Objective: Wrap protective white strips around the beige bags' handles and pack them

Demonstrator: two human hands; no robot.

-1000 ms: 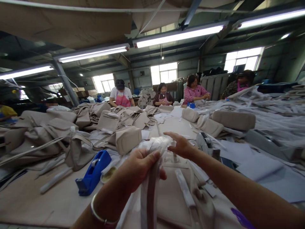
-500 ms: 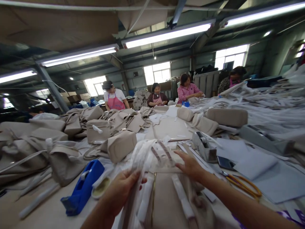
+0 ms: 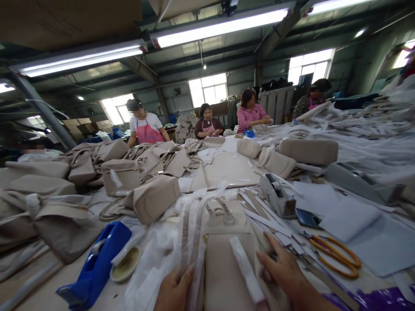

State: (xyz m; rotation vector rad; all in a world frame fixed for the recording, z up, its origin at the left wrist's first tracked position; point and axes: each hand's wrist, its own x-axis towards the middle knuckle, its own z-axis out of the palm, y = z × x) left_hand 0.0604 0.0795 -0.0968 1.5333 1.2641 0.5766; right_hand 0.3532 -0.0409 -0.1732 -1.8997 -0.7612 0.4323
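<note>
A beige bag (image 3: 223, 268) lies flat in front of me on the table, its straps (image 3: 189, 233) wrapped in white plastic and laid along its left side. My left hand (image 3: 173, 290) rests on the wrapped straps at the bag's lower left, fingers stretched out. My right hand (image 3: 280, 270) lies flat on the bag's right edge, fingers spread, holding nothing. A white wrapped strip (image 3: 246, 270) runs down the bag between my hands.
A blue tape dispenser (image 3: 94, 268) and a small round dish (image 3: 126, 263) sit to the left. A grey tape dispenser (image 3: 275, 194), a phone (image 3: 308, 218) and orange-handled scissors (image 3: 337, 255) lie right. Piles of beige bags (image 3: 97, 172) cover the table. Several people work at the far end.
Both hands have come down from holding the plastic-wrapped straps in the air. The straps now lie on the bag, and my hands rest flat on it. The camera tilted down.
</note>
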